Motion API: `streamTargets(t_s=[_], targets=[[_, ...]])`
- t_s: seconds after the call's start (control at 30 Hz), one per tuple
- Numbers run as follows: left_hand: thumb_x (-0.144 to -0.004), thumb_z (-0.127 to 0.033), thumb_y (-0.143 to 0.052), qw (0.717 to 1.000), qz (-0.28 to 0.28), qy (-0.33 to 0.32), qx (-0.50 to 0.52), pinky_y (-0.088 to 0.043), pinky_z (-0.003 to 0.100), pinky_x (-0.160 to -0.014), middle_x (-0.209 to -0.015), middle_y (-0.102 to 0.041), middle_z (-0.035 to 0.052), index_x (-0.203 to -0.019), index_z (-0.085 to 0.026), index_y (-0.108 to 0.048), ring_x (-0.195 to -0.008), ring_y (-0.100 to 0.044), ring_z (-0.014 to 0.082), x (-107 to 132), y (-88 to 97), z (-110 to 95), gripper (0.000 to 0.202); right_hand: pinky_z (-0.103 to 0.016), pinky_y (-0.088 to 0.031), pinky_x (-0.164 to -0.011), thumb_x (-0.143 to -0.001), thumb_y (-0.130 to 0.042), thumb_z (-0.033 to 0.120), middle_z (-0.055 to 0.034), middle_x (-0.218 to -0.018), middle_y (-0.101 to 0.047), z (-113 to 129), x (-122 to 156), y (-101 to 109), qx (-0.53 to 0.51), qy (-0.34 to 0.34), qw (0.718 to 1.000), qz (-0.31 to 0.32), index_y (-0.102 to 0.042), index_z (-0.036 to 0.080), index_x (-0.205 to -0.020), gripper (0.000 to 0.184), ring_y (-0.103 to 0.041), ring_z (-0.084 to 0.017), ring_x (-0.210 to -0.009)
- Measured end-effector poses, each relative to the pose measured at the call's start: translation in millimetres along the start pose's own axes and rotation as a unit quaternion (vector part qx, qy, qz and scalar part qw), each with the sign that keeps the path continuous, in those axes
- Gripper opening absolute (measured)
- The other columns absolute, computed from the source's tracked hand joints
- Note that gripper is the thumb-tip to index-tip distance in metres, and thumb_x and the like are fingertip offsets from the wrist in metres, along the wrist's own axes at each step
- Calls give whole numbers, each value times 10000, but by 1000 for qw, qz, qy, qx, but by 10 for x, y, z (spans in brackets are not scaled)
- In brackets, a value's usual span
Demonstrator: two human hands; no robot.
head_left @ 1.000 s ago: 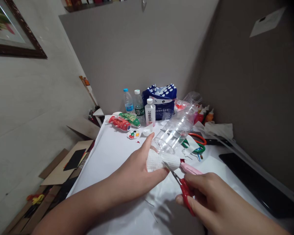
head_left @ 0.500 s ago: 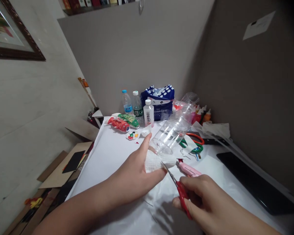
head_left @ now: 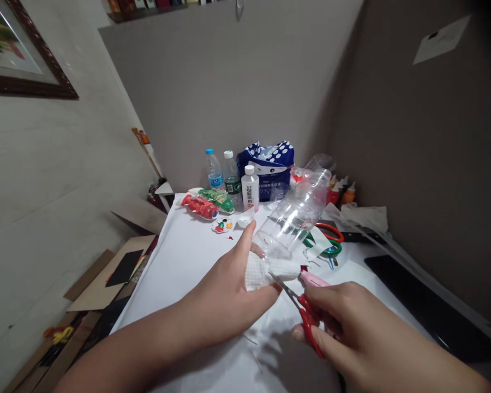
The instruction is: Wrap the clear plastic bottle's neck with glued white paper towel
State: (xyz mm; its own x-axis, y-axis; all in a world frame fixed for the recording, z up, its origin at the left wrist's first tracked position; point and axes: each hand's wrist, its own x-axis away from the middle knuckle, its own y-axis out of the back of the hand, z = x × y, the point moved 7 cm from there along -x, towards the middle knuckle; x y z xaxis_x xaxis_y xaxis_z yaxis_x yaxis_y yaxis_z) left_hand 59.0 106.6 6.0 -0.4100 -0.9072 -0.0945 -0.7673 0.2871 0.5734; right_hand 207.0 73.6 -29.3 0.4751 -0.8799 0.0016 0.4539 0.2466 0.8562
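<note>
My left hand (head_left: 233,278) is closed around a white textured cloth or tissue (head_left: 256,273), thumb up, fingers partly hidden behind it. Right beyond it leans a clear plastic bottle (head_left: 288,226), tilted up to the right; a fingertip shows by its near end. Whether the hand also grips the bottle is unclear. My right hand (head_left: 347,327) holds small scissors (head_left: 309,322) by their red handles. The scissors' narrow blades point up and left, their tips over the white cloth beside my left thumb and finger. A pink cutter (head_left: 314,279) lies behind the right hand, partly covered.
Farther back stand small bottles (head_left: 250,191) and a blue bag (head_left: 270,174). Red (head_left: 199,207) and green fish-shaped bottles lie near a paint palette (head_left: 222,225). Green-handled scissors (head_left: 331,251) and a black tablet-like slab (head_left: 425,305) are on the right.
The scissors' handles have spread a little, and the right hand has shifted slightly to the right, covering more of the pink cutter. The clear bottle leans a bit differently.
</note>
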Motion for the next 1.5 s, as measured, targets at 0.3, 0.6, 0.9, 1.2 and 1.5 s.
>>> streamTargets(t_s=[0.3,0.6,0.9,1.2,1.5], targets=[[-872,-356,-592,1000,-7,0,-12,-472,321,-923,-1252,-576,46,-1515,-293,-135,-1162,-555,239,-13,19,1,791,-274,-356,-573,-948,-399,346,-31,-640,-598,13,-30,-34,4,4,1000,-4,-538,214,-701,313,-513,-166,-590],[-851,-335,-618,1000,5,19,-13,-466,332,-950,-1327,-545,33,-1520,-314,-123,-1213,-528,245,13,18,-8,833,-268,-380,-577,-934,-424,289,-7,-627,-626,6,24,-37,-27,0,1000,7,-535,206,-671,297,-541,-147,-582],[-839,-336,-623,999,16,33,-23,-416,422,-1049,-1445,-492,69,-1545,-282,-75,-1287,-483,294,22,23,16,895,-268,-338,-538,-909,-481,384,-21,-676,-626,-63,68,17,-19,-23,999,25,-597,209,-704,293,-532,-159,-604],[-846,-379,-627,999,24,43,-17,-422,462,-1052,-1471,-462,74,-1544,-310,-50,-1260,-508,305,40,28,28,908,-228,-433,-535,-848,-552,393,5,-626,-584,-154,122,-27,-160,-64,984,41,-599,209,-693,246,-532,-145,-582],[-836,-394,-643,997,38,58,-19,-393,498,-1081,-1527,-392,62,-1541,-334,-56,-1306,-468,336,63,16,52,920,-191,-436,-501,-764,-600,308,21,-612,-571,-319,209,-167,-272,-107,953,80,-557,199,-642,169,-507,-127,-562]])
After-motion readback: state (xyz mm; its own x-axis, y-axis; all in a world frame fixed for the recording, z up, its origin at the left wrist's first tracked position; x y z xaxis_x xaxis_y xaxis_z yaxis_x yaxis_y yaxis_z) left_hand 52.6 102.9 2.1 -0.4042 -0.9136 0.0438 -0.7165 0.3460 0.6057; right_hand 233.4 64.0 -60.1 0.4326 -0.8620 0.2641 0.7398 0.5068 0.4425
